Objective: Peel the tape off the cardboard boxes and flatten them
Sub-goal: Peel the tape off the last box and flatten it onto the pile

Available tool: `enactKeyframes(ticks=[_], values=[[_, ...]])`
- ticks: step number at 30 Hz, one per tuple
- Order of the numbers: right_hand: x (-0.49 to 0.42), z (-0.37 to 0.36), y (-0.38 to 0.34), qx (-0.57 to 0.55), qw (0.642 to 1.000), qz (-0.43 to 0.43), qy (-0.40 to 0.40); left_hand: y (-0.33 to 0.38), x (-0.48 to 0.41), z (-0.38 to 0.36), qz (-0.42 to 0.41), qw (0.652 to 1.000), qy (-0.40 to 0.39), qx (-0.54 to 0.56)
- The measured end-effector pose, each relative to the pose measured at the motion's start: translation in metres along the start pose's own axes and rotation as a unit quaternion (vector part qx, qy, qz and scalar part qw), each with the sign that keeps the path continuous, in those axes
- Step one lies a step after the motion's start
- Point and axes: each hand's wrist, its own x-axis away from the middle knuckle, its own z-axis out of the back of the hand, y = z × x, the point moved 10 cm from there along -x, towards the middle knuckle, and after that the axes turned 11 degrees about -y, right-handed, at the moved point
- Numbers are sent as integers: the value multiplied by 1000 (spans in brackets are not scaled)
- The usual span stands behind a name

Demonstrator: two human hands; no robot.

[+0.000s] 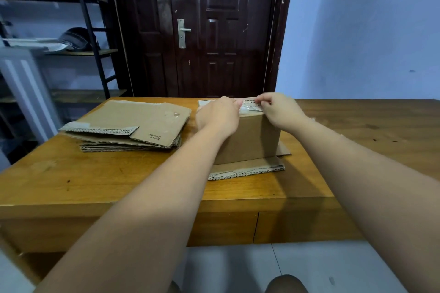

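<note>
Your left hand (217,114) rests on top of the box (247,138), fingers laid flat. The box stands on the tabletop (142,173), right of frame centre. Your right hand (278,109) pinches the tape (250,108) at the box's top edge. A flattened stack (128,123) lies left of it.

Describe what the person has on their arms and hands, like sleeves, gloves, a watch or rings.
Nothing worn shows. The left forearm and right forearm are bare for their whole visible length, with no sleeve edge in view. The left hand and right hand are ungloved, and neither wrist carries a watch or band. The fingers are too blurred to rule out a ring.
</note>
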Motion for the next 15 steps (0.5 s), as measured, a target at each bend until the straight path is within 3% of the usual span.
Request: enactKeyframes(ticks=[6,12,15], values=[[7,-9,17,-128,991,-47,-3,-1,0,0,13,1000,-1,20],[7,-10,16,-132,989,-66,10,-9,-1,4,61,995,-10,80],[7,-9,18,-138,987,-78,11,-17,-4,7,57,981,7,183]])
